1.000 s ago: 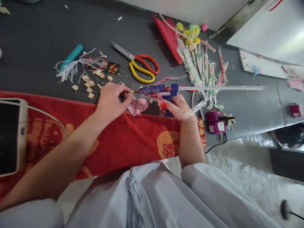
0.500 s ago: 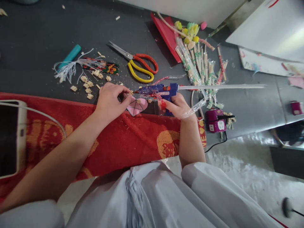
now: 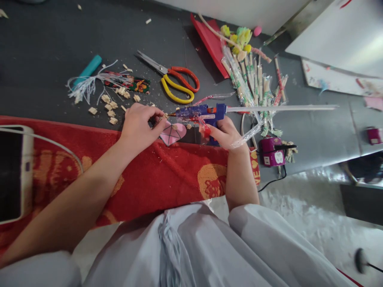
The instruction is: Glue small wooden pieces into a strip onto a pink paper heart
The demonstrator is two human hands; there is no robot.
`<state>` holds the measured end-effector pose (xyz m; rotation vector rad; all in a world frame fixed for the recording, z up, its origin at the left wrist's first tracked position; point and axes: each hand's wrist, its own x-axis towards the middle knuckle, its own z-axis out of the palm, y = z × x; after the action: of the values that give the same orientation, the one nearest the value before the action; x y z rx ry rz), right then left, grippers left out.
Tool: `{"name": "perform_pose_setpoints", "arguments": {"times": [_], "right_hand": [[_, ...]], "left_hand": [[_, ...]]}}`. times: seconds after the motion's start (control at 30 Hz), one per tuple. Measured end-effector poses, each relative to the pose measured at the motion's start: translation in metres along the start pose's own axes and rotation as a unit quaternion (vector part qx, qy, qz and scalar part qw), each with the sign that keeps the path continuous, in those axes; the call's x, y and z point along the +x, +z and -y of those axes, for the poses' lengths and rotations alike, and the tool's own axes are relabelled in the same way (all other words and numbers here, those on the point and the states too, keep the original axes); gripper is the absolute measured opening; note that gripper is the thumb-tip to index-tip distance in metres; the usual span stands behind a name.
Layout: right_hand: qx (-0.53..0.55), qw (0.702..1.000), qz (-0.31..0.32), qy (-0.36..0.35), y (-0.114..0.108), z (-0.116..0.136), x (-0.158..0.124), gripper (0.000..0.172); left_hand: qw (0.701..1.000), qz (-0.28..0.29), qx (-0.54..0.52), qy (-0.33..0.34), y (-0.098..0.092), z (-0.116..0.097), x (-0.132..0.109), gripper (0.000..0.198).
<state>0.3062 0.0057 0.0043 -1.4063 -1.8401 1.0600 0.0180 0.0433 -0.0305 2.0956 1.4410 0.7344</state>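
Note:
My right hand (image 3: 225,132) is wrapped round the handle of a blue glue gun (image 3: 199,113), with a long clear glue stick (image 3: 281,108) sticking out of its back. The gun's nozzle points left, at my left hand (image 3: 140,124). Pinched between my left thumb and fingers is a small pale wooden piece (image 3: 164,116), partly hidden by the fingertips. Just under those fingertips lies a pink heart-shaped piece (image 3: 173,133) crossed by dark lines, with a small wooden bit on it. Clear plastic wrap hangs about the gun and my right wrist.
Scissors (image 3: 172,79) with red and yellow handles lie beyond the gun. Loose wooden bits (image 3: 112,105), a white tassel (image 3: 89,85) and a teal tube (image 3: 89,69) are at left. Wrapped sticks (image 3: 251,79) and a purple power socket (image 3: 272,152) lie right. A red towel (image 3: 167,179) covers the near edge.
The glue gun has shifted very slightly to the right, its nozzle a little away from the left fingertips. My left hand stays where it was.

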Motion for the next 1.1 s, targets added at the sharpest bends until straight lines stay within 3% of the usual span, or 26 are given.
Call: {"name": "perform_pose_setpoints", "arguments": {"times": [0.83,1.1], "right_hand": [[-0.017,1.0,0.012,-0.003,-0.0031,0.0015,-0.0004,0.061],[-0.013,1.0,0.002,0.008,-0.0055,0.0006,-0.0013,0.055]], "left_hand": [[1.0,0.004,-0.004,-0.012,0.0,-0.0019,0.0005,0.017],[1.0,0.003,-0.007,-0.016,-0.0011,-0.0029,0.0002,0.016]]}}
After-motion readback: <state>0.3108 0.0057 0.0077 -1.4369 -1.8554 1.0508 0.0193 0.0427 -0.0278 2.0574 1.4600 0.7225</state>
